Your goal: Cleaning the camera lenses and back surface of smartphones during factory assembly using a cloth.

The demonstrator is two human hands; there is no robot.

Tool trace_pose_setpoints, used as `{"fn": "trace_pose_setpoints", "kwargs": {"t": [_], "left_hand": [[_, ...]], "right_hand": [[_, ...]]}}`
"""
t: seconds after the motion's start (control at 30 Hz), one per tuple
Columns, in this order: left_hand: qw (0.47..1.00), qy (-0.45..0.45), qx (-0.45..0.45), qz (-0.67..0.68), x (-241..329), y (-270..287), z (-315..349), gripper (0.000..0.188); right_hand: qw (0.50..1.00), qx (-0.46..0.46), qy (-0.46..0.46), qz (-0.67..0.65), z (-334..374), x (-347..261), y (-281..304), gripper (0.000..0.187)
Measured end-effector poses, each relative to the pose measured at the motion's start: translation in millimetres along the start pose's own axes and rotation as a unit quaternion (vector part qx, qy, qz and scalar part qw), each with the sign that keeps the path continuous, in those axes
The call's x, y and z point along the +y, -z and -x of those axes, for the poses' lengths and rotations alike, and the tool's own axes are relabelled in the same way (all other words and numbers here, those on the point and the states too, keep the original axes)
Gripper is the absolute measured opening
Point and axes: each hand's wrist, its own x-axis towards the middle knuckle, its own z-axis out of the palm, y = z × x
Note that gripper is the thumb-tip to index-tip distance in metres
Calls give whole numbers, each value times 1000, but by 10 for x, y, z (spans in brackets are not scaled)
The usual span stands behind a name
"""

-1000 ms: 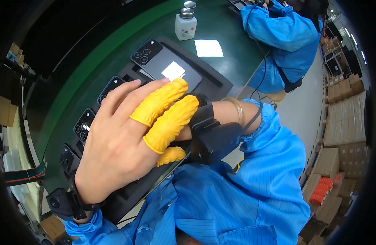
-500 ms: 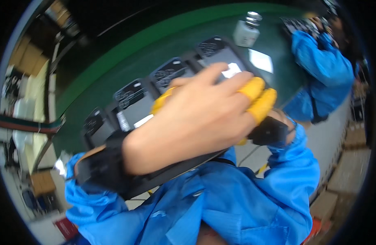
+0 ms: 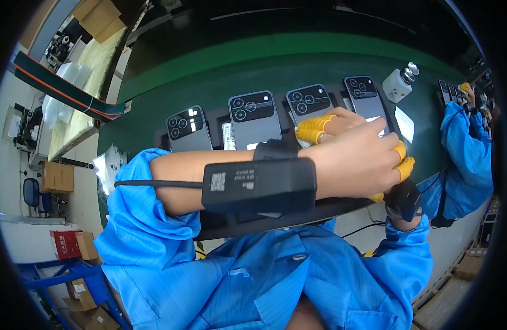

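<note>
Flat grey phones (image 3: 259,127) left of the boxy white bottle (image 3: 396,86), overlapping hands (image 3: 352,163), wrinkled yellow finger covers (image 3: 310,131), cannot tell their grip

Behind the row of four smartphones (image 3: 263,125), the green table (image 3: 264,72) gives a wide free lane, and a hand can pass there from the left as far as the white pump bottle (image 3: 396,86), which stands near the rightmost phone (image 3: 361,91). From the front, the left forearm (image 3: 176,173) with its black wrist device (image 3: 264,190) crosses over the row and blocks the way, and the left hand (image 3: 355,159) partly covers the right hand (image 3: 341,122). Clear plastic (image 3: 106,168) occupies the table's left edge.
</note>
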Motion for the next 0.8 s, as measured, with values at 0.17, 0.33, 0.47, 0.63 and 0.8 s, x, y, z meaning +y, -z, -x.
{"fn": "trace_pose_setpoints", "kwargs": {"t": [0.17,0.33,0.47,0.63,0.8], "left_hand": [[996,3,-45,74,-24,-72,-130,11],[994,39,-87,59,-2,-17,23,16],[990,-20,-72,-119,201,143,-106,30],[953,1,-117,-279,615,431,-35,46],[972,-17,-95,-214,726,377,55,51]], "right_hand": [[1000,3,-23,17,66,21,86,27],[1000,6,14,-16,-10,72,-56,28],[1000,-2,-12,11,130,314,118,28],[998,34,-33,36,102,418,236,24],[999,14,-34,40,105,429,331,22]]}}
